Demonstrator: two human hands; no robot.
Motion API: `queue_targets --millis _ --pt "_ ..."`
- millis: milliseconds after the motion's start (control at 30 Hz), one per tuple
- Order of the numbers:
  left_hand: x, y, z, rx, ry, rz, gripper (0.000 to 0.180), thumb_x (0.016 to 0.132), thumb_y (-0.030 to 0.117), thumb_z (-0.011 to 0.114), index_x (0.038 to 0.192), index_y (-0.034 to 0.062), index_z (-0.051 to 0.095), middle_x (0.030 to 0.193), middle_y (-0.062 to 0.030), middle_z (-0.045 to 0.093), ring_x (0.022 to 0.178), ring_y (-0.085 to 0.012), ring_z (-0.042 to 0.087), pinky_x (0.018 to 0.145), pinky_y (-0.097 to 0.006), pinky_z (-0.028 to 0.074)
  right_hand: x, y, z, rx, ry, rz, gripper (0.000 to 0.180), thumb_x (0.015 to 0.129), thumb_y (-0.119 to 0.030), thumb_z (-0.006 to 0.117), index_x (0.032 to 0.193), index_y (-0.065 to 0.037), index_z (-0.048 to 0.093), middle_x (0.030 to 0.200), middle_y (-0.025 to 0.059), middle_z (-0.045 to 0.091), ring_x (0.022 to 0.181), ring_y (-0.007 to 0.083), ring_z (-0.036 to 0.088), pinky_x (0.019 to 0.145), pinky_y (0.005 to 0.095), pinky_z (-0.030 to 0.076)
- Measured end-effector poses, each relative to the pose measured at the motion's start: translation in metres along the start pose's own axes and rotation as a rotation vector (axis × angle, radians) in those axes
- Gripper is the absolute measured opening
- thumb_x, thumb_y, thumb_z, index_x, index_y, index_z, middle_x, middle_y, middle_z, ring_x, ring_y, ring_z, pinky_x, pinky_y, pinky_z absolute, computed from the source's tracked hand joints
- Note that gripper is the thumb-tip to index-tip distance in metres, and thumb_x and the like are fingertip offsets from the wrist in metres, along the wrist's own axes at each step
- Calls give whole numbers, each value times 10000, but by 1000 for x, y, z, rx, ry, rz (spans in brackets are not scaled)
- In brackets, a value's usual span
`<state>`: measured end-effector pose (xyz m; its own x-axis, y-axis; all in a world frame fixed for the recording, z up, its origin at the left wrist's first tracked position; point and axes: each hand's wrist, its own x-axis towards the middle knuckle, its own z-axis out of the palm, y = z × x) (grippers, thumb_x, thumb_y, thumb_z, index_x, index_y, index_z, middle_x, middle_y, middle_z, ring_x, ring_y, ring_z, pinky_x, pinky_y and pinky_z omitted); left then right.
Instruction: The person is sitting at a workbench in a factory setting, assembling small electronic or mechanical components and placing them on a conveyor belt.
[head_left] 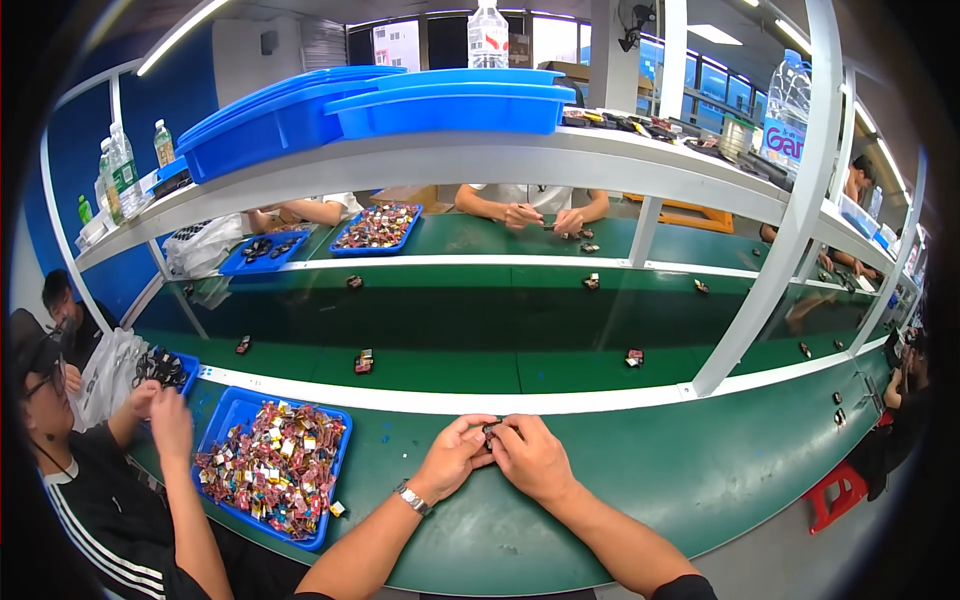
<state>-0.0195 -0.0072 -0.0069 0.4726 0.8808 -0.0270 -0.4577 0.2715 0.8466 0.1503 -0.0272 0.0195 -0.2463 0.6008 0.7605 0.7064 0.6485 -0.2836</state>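
My left hand [450,462] and my right hand [534,456] meet over the green bench top [640,470]. Between their fingertips they pinch a small black part [491,430], mostly covered by the fingers, so its exact kind does not show. Left of my hands, a blue tray [346,440] lies on the bench, heaped with small parts [270,460] in red, white, yellow and blue. One loose piece [337,509] lies by the tray's right edge.
Beyond a white rail [450,402] runs a dark green belt [470,320] carrying scattered small assemblies [364,361]. A white post [770,250] supports an overhead shelf [450,150] with blue trays [450,108]. A co-worker [110,500] sits close at left; others work opposite and at right.
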Motion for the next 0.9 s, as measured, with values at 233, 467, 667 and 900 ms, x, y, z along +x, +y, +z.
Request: queue_targets --millis 233,467,667,900 --pt "0 0 0 9 7 -6 264 1030 83 480 1291 46 493 1205 -69 620 1125 -175 597 1014 -402 495 -1 0 1 -28 -3 -2 184 745 -60 750 919 -51 691 935 70 630 842 243 640 690 346 557" --pt "1 -3 -2 28 8 1 256 1031 92 486 1283 54 499 1203 -69 621 1121 -174 600 1005 -396 502 0 0 3 -29 4 6 186 748 -53 749 927 -51 696 930 67 627 823 241 633 682 348 551" --pt "1 -1 0 15 28 10 241 1024 97 505 1261 48 514 1178 -67 630 1097 -171 609 974 -389 515 0 0 5 -21 20 -35 174 743 -34 734 908 -43 680 925 68 609 840 242 618 695 350 536" --pt "1 -6 3 180 139 99 200 1019 92 517 1207 28 543 1090 -71 665 969 -133 652 826 -299 557 3 -4 1 108 9 77 178 768 -35 733 935 -37 671 957 90 619 855 258 632 715 336 545"
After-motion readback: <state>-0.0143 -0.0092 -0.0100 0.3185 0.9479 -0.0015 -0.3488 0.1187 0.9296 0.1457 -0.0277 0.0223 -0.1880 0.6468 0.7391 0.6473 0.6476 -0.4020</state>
